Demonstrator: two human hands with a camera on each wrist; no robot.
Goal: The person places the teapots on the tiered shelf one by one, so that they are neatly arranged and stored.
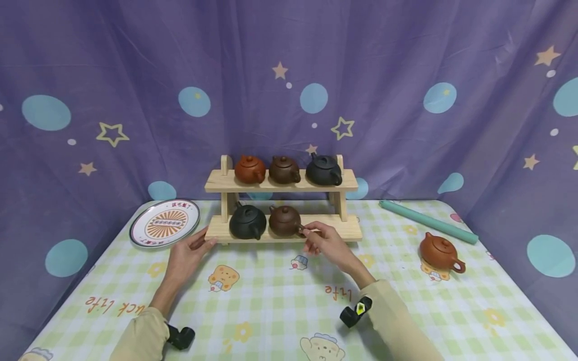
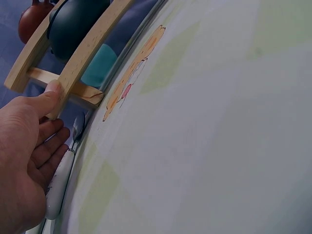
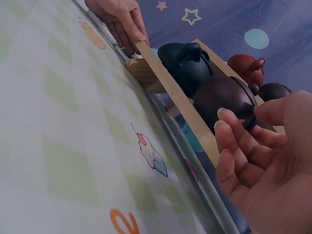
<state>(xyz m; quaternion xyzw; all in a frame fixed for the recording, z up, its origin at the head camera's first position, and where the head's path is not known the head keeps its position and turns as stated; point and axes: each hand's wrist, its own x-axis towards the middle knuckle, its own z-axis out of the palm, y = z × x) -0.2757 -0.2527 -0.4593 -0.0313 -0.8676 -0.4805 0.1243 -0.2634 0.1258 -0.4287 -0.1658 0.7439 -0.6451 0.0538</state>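
A two-tier wooden shelf (image 1: 322, 233) stands at the back of the table. My left hand (image 1: 185, 258) holds the left end of its lower board, thumb on top and fingers beneath, as the left wrist view shows. On that board sit a black teapot (image 1: 247, 223) and, to its right, a dark brown teapot (image 1: 285, 221). With thumb and fingertips my right hand (image 1: 328, 244) pinches the brown teapot's handle, which is mostly hidden by the fingers. The upper board carries a red-brown teapot (image 1: 250, 170), a brown teapot (image 1: 283, 170) and a black teapot (image 1: 323, 170).
An orange-brown teapot (image 1: 440, 251) stands on the checked tablecloth at the right, in front of a rolled teal cloth or tube (image 1: 426, 221). Left of the shelf lies a white patterned plate (image 1: 185, 233). A purple curtain (image 1: 253, 55) hangs close behind the table.
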